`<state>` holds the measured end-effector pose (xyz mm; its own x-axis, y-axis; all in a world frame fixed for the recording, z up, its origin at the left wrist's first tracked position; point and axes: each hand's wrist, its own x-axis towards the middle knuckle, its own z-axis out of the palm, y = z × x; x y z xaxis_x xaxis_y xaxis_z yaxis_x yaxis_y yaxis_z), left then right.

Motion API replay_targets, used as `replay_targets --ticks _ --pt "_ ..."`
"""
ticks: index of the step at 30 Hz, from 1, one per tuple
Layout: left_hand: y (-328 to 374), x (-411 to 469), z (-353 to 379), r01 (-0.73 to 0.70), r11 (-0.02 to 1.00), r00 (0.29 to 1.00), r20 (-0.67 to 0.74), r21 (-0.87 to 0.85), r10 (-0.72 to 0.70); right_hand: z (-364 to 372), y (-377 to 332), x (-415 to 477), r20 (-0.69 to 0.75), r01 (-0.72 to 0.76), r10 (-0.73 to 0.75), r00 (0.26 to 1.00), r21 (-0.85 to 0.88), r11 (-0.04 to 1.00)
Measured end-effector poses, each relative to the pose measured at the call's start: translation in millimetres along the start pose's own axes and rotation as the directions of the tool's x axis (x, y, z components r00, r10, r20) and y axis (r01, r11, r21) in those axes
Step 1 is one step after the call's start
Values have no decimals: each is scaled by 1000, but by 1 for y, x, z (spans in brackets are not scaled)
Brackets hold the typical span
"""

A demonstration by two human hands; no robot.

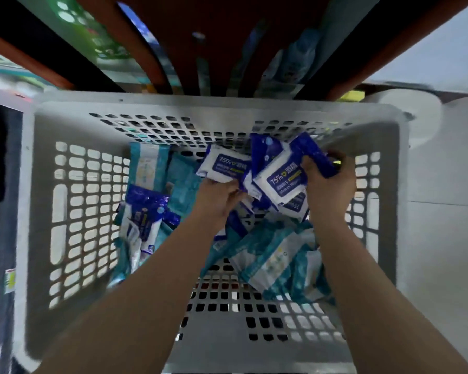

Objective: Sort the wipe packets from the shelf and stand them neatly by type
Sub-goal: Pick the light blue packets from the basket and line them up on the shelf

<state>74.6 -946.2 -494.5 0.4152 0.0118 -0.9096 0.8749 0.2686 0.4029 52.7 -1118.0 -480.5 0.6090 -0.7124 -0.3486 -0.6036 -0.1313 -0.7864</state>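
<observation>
Grey perforated plastic basket [38, 211] fills frame; bare floor bottom centre, right wall close by right hand [330, 184]. Teal-and-white wipe packets [270, 260] heaped lower right, more centre left. Mid-frame, left hand [218, 195] pinches one blue-and-white alcohol wipe packet [224, 164]; right hand's fingers curl round a bunch of same-type packets [281, 182].

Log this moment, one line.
left hand: holds blue alcohol wipe packet | right hand: grips blue alcohol wipe bundle | teal wipe packets: loose in grey basket

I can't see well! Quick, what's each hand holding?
Left hand: grips one blue packet.
Right hand: grips a blue bunch of packets.
</observation>
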Motion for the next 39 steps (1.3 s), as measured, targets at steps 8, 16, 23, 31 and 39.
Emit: replay_targets --ticks 8,16,23,31,39 --pt "-10 10 16 -164 598 986 155 785 68 26 42 1 509 495 -195 839 -562 662" --pt "-8 5 -25 -210 342 950 109 916 293 37 18 -27 592 641 -279 756 -583 500" --pt "-2 -6 -125 123 -77 828 -59 989 558 81 18 -88 832 803 -278 481 -290 521" --pt "-16 11 -165 158 21 842 -145 987 520 127 38 -119 916 760 69 395 -368 536" --pt "-7 4 -174 -102 303 763 -121 948 636 151 36 -144 834 79 227 503 -306 949"
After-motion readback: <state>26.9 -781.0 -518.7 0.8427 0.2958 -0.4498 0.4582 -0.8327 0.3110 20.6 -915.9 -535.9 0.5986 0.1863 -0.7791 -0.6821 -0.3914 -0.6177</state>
